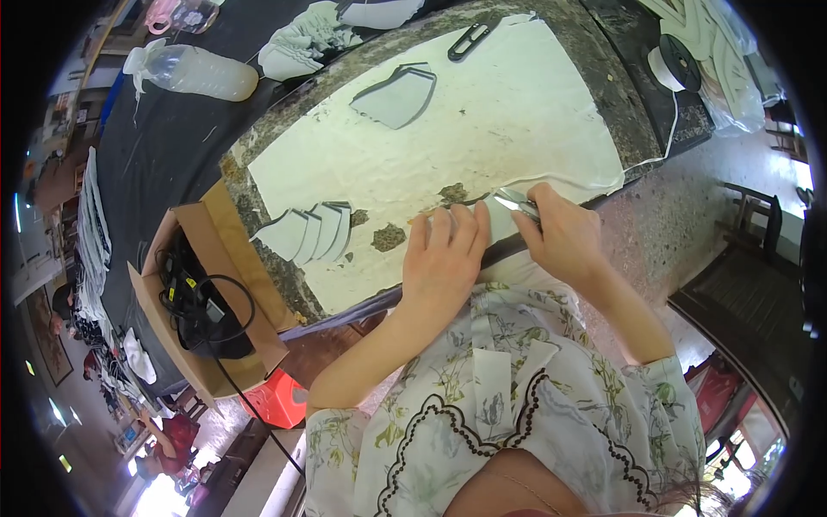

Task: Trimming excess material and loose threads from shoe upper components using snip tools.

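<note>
My left hand (444, 258) lies flat, fingers together, pressing on the near edge of the pale, worn work surface (448, 129). Beside it my right hand (560, 233) pinches a small metal tool (515, 202), a clipper or blade, whose tip points left at the surface's edge just past my left fingertips. A fanned row of grey cut fabric pieces (310, 233) lies to the left of my left hand. Another grey shaped piece (398, 96) rests farther back on the surface.
A black clip-like tool (468, 40) lies at the far edge. A clear plastic bottle (194, 71) and crumpled fabric (301, 43) sit on the dark table behind. A cardboard box (202, 302) with black cables stands left. A tape spool (674, 65) sits right; a red stool (277, 401) below.
</note>
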Motion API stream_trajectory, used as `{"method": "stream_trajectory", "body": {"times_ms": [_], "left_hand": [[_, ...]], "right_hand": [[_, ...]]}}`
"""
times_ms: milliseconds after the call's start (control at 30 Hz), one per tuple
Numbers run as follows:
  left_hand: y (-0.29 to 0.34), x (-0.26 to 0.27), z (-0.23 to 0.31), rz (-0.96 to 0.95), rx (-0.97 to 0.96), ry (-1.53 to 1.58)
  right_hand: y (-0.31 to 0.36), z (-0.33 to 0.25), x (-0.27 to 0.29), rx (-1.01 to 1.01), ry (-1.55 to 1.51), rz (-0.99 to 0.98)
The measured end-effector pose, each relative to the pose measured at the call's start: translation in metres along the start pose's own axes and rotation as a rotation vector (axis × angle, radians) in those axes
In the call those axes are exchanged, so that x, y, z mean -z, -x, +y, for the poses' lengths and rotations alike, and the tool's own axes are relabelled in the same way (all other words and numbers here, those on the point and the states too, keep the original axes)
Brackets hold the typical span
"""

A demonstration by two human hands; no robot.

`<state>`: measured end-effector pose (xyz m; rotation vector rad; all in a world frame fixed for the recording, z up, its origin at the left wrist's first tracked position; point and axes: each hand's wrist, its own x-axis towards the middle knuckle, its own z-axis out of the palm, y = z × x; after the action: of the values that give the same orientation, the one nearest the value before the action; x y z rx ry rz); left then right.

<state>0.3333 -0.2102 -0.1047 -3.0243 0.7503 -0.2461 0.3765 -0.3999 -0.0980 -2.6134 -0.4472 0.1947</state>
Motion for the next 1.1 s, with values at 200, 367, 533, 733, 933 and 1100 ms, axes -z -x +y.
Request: {"method": "stream_trajectory", "body": {"times_ms": [200,367,533,733,933,1100], "left_hand": [[-0.001,0.002,0.000,-0.015,-0.006,0.009],[0.003,0.001,-0.001,-0.039,-0.028,0.024],[0.004,0.001,-0.001,-0.035,-0.036,0.028],[0.000,0.000,0.000,-0.030,-0.043,0.040],[0.004,0.003,-0.001,0.037,0.086,0.357],[0.026,-0.011,-0.005,0.172,-0.091,0.407]], "right_hand": [[0.000,0.004,0.001,-0.026,-0.010,-0.036],[-0.001,0.005,-0.003,0.106,0.040,0.036],[0.001,0.010,-0.008,0.148,0.078,0.075],[0.003,0.016,-0.006,0.083,0.076,0.041],[-0.001,0.012,0.009,-0.036,-0.129,0.129],[-0.015,0.030,-0.008,0.090,-0.030,0.099]]}}
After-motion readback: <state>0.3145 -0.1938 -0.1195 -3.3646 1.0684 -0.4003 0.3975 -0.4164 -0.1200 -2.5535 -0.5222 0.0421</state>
